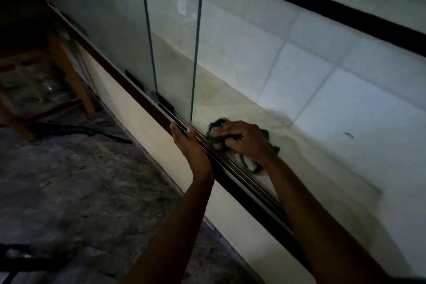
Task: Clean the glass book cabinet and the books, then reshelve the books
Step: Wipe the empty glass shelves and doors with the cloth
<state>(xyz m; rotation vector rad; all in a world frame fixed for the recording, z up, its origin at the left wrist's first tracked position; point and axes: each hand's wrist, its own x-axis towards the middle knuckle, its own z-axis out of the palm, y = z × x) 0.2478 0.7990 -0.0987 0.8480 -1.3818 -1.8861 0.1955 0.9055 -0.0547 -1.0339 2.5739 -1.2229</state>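
The glass cabinet fills the view, its sliding glass panes (173,37) standing in a dark bottom track (232,175). My right hand (242,140) is inside the cabinet, gripping a green and white cloth (249,163) pressed on the pale dusty shelf floor (322,168) just behind the track. My left hand (189,143) rests with straight fingers against the outer track, its fingertips at the bottom edge of the nearer pane. No books are in view.
The cabinet's cream front panel (143,131) drops to a dark mottled floor (80,191). A wooden stool or table frame (64,62) stands at the left. White tiles (345,71) line the cabinet's back wall, under a black bar (322,4).
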